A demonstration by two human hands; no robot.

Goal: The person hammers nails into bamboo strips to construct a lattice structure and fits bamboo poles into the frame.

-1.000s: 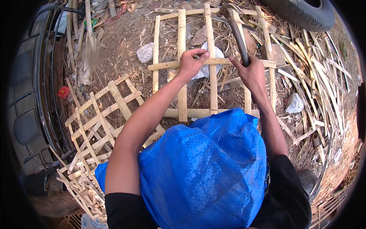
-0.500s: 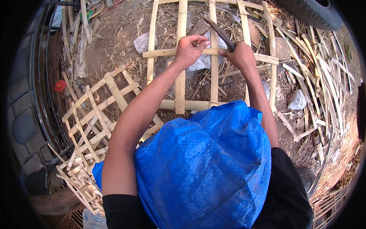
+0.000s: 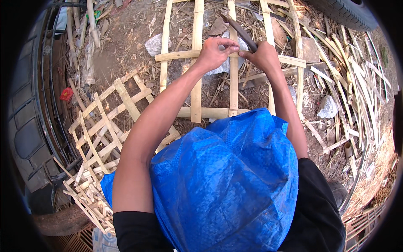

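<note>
A lattice of pale bamboo strips (image 3: 196, 90) spreads in front of me, with upright strips joined by a cross strip (image 3: 289, 61). My left hand (image 3: 216, 52) is over the cross strip, thumb and forefinger pinched together near a crossing. Whatever lies between those fingertips is too small to make out. Just to the right, my right hand (image 3: 263, 58) is closed around a long dark stick-like tool (image 3: 240, 32), which slants up and left with its narrower end away from me. The right thumb is close to the left fingertips.
A blue plastic sheet (image 3: 226, 176) covers my lap. Smaller bamboo lattices (image 3: 110, 115) are stacked at the left, beside a dark metal frame (image 3: 42, 105). Loose strips (image 3: 357, 80) and stones (image 3: 327, 107) lie at the right, below a tyre (image 3: 348, 14).
My left fingers have closed together and shifted slightly right, toward my right thumb. The dark tool has moved slightly up and left with my right hand.
</note>
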